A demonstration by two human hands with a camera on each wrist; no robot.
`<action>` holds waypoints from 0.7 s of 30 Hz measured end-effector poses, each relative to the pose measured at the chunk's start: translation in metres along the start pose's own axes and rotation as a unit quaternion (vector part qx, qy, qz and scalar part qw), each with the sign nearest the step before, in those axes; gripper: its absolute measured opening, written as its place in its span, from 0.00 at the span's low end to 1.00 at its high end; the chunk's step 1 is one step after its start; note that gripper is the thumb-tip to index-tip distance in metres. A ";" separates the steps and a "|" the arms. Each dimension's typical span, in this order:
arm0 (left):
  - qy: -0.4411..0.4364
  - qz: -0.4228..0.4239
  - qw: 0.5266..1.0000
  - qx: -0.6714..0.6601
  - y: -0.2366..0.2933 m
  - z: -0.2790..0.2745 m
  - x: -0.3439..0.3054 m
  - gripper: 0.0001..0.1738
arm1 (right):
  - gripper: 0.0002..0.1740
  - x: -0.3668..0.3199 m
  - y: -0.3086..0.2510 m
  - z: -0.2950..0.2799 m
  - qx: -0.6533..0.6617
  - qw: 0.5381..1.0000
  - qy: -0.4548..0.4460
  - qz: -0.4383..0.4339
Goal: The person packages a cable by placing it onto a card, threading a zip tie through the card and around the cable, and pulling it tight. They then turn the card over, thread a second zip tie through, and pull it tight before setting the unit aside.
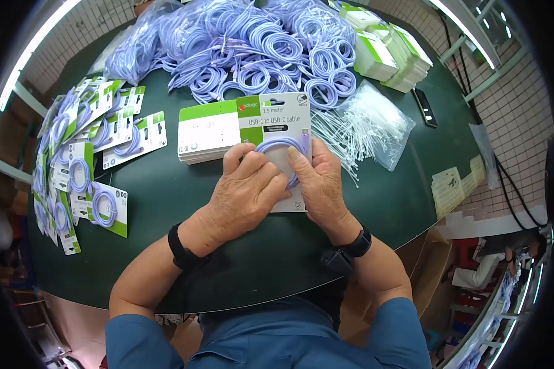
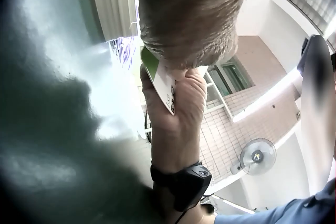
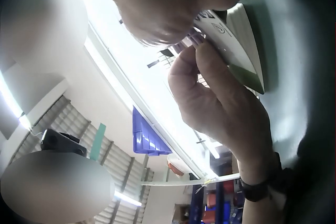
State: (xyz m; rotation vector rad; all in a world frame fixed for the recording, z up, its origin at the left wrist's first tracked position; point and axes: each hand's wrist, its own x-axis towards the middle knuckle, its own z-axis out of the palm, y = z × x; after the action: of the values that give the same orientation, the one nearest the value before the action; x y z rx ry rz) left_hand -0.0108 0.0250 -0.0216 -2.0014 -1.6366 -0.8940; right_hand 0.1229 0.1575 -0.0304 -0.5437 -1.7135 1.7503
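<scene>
In the head view, a white and green packaging card (image 1: 252, 126) stands tilted up over the table, printed "USB-C to USB-C cable". A coiled lilac USB cable (image 1: 281, 142) lies against its front. My right hand (image 1: 320, 184) grips the card's right edge, thumb pressing over the coil. My left hand (image 1: 243, 187) pinches at the coil's left side with curled fingers; the right wrist view also shows this left hand (image 3: 226, 98), thumb and forefinger together beside the card (image 3: 226, 40). The coil's lower part is mostly hidden by the fingers. A stack of blank-side cards (image 1: 208, 132) sits just behind.
Carded cables (image 1: 80, 160) pile up at the left of the green table (image 1: 160, 252). Many loose coiled cables (image 1: 252, 49) lie along the back. White cable ties (image 1: 366, 123) spill from a bag at the right, near card stacks (image 1: 391, 55) and a phone (image 1: 425, 107).
</scene>
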 end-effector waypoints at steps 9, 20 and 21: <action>-0.023 0.090 0.991 0.091 0.000 -0.007 0.008 0.10 | 0.19 0.011 -0.013 -0.011 0.139 0.990 -0.036 0.009; 0.007 0.021 1.000 0.014 0.017 0.008 0.009 0.17 | 0.18 0.005 -0.020 -0.005 0.145 0.988 0.047 -0.015; 0.004 0.022 1.000 0.011 0.017 0.009 0.009 0.17 | 0.18 0.005 -0.018 -0.005 0.146 0.988 0.051 -0.013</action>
State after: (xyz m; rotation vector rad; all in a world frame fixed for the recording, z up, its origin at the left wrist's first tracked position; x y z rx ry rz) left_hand 0.0085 0.0336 -0.0197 -2.0081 -1.5856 -0.8641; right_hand 0.1259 0.1638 -0.0124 -0.4687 -1.3574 1.8789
